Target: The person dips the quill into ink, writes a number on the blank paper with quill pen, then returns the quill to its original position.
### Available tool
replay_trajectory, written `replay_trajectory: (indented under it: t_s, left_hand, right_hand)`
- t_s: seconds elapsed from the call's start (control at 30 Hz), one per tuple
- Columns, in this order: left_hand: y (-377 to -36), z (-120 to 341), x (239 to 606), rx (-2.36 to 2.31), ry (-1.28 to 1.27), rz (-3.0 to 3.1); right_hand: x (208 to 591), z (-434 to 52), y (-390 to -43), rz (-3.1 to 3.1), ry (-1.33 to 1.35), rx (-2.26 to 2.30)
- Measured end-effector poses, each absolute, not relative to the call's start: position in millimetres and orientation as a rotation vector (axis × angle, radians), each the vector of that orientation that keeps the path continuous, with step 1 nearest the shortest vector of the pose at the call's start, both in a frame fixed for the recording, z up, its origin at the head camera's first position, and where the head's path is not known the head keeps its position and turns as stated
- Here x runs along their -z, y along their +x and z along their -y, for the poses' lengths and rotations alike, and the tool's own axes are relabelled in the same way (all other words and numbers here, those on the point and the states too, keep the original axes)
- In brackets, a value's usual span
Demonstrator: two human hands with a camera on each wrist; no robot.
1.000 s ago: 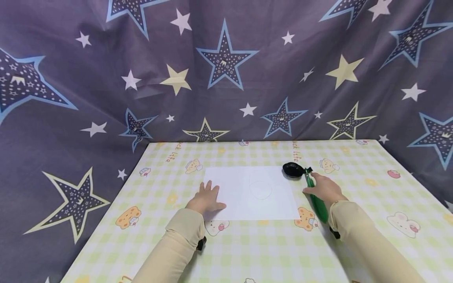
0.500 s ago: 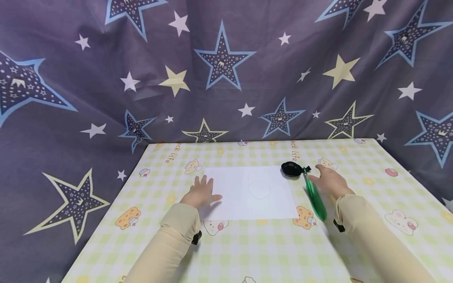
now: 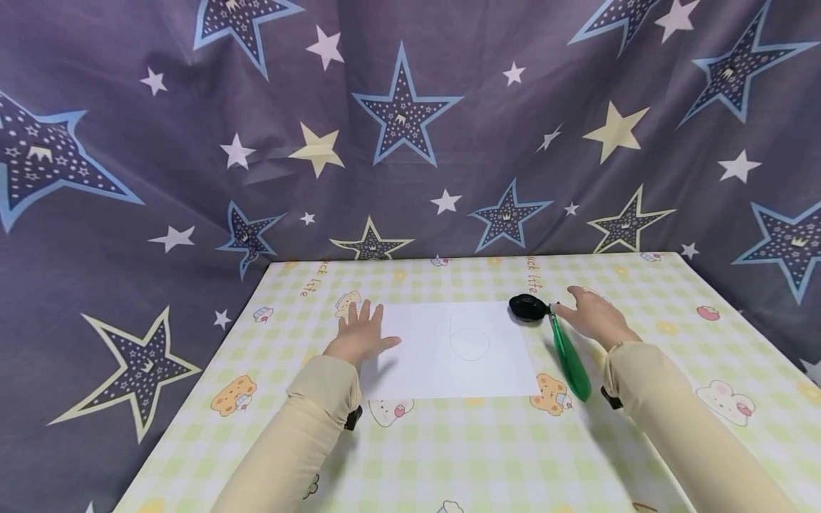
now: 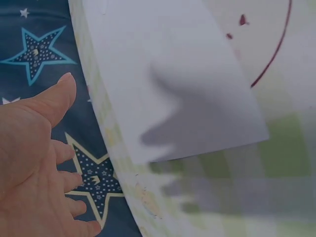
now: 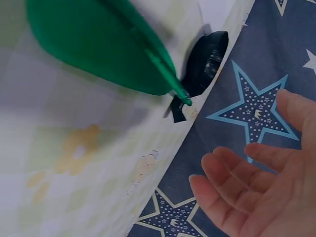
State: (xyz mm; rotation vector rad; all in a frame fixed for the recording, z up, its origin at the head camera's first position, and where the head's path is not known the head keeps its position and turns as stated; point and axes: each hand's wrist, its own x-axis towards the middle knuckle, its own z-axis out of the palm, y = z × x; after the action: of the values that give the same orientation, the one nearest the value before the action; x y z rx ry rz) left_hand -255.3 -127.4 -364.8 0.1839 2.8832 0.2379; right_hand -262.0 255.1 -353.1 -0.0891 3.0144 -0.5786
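Observation:
My left hand [image 3: 361,338] hovers open, fingers spread, over the left edge of a white sheet of paper [image 3: 410,363]. Its shadow falls across the paper [image 4: 148,39] in the left wrist view. A faint line shaped like a 6 is drawn on the sheet's right half. To the right lies a long green feather [image 3: 569,360] with a central shaft, whose thin end meets a black, crinkled, rounded bundle [image 3: 527,308] at the sheet's upper right corner. My right hand [image 3: 598,318] is held open just right of that thin end, holding nothing; the feather [image 5: 98,44] stays beside it.
A tablecloth [image 3: 449,456] with green checks and cartoon prints covers the table. Behind the far edge hangs a dark curtain [image 3: 288,107] patterned with stars, which also drapes along both sides.
My right hand has left the feather, shifting right and rising a little. My left hand has lifted off the paper and moved left and away from me. Paper, feather and bundle stay put.

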Motion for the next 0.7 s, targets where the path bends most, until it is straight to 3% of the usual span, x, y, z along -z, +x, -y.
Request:
replay_trajectory:
  t_s: [0.7]
  left_hand:
    - [-258,122,332,-0.150,0.209,-2.928]
  right_hand:
    - [327,-227,-264,-3.077,-0.155,0.538]
